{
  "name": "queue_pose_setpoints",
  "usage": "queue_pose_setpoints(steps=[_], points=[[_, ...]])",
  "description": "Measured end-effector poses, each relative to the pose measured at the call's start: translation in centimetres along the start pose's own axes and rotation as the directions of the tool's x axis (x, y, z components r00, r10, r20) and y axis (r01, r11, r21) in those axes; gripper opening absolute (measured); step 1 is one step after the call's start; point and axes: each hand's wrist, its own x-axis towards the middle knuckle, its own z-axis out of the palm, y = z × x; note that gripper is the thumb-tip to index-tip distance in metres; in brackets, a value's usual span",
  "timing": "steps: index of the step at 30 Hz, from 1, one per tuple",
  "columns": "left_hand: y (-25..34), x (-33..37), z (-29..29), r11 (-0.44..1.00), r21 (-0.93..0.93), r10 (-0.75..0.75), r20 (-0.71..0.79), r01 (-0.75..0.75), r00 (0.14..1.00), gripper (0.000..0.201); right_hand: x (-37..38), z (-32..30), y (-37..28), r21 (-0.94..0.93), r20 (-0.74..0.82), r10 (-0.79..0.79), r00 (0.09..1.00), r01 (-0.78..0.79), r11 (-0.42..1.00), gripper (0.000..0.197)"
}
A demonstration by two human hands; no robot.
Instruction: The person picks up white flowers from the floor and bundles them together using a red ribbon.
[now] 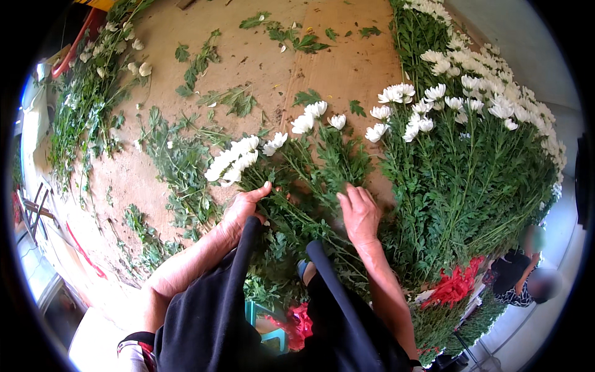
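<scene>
My left hand (243, 209) is closed around the leafy stems of a small bunch of white chrysanthemums (234, 162), its thumb lying along the top. The blooms point away from me, and the lower stems run down toward my lap. To the right, my right hand (361, 214) has its fingers curled in a pinch at the foliage of other chrysanthemum stems (341, 155). A few white heads (315, 113) stand beyond those stems. The exact spot between the right fingertips is partly lost among the leaves.
A large pile of white chrysanthemums (465, 167) covers the right side. Stripped leaves (176, 161) are scattered over the brown board (260, 56). More stems with closed white heads (93, 93) lie far left. Red wrapping (455, 285) and another person (520, 273) are at lower right.
</scene>
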Motion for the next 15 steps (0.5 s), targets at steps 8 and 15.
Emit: queue_pose_setpoints(steps=[8,15], points=[[0.7,-1.6,3.0,0.994,-0.105,-0.007,0.047,0.012,0.999,0.04,-1.4,1.0,-1.1,-0.116,0.201,-0.052,0.978,0.076,0.99,0.086],[0.2,0.1,3.1,0.995,-0.103,0.025,0.093,-0.016,0.995,0.036,-1.6,0.0,1.5,0.126,0.252,0.059,0.966,-0.093,0.988,0.072]])
